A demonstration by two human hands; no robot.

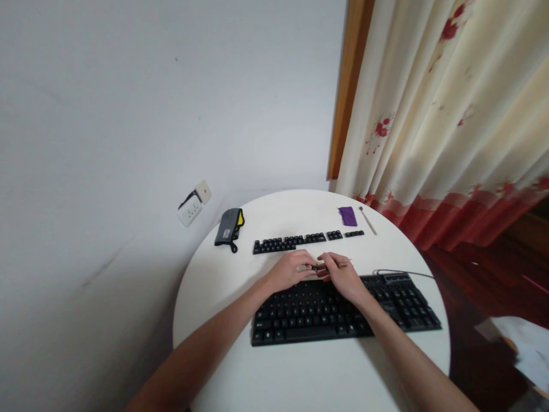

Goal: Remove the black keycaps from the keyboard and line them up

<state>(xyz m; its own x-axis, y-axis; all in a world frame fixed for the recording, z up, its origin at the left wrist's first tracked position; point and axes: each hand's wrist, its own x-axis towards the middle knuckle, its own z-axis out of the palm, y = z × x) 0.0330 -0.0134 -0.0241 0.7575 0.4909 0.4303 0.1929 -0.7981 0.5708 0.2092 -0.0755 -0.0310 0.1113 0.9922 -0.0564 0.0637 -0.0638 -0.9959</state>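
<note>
Your left hand (pixel 291 270) and your right hand (pixel 343 277) meet just above the far edge of the keyboard (pixel 309 320), which lies across the middle of the round white desk (pixel 300 377). Between the two sets of fingertips sits a small black key (pixel 315 268), held off the keyboard. The fingers of your left hand are closed on it from the left, thumb and forefinger pinched together around it. The fingers of your right hand are pinched together too, closed on a thin stick (pixel 344 262) whose pale end pokes out to the right past your knuckles. Its other end points at the small black key, but whether it touches is too small to tell.

Beyond your hands, a long row of loose keys (pixel 287 243) lies on the desk parallel to the keyboard, with two shorter groups (pixel 334 234) (pixel 354 233) in line to its right. Further back are a folded purple cloth (pixel 347 216) and, just beside it on the right, a long pale rod (pixel 368 221) lying at a slant. A grey and yellow pouch (pixel 229 227) rests at the desk's far left edge, near a wall socket (pixel 189 213). The keyboard's cable (pixel 403 272) runs off its far right corner. A flowered curtain (pixel 450 114) hangs to the right.
</note>
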